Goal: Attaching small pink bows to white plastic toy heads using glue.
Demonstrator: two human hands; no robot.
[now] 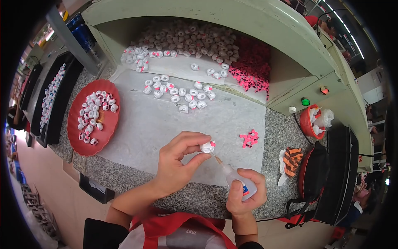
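Note:
My left hand (176, 159) pinches a small white rounded piece with a pink spot (207, 147) between thumb and fingers, above the white sheet. My right hand (246, 195) is wrapped round a translucent squeeze bottle (238, 178), tilted up to the left. The bottle's thin needle tip (216, 158) reaches the lower edge of the white piece; whether it touches cannot be made out. To the right of the hands lies a small heap of pink pieces (249, 138). Beyond them, several white rounded pieces (188, 97) are spread on the white sheet (137, 124).
A red scalloped plate (74, 143) with white and pink pieces stands left. Under the pale green shelf (182, 10), white pieces (182, 39) and pink pieces (253, 62) are piled. At right are a red basket (306, 122), a striped cloth (293, 161) and a black bag (314, 172).

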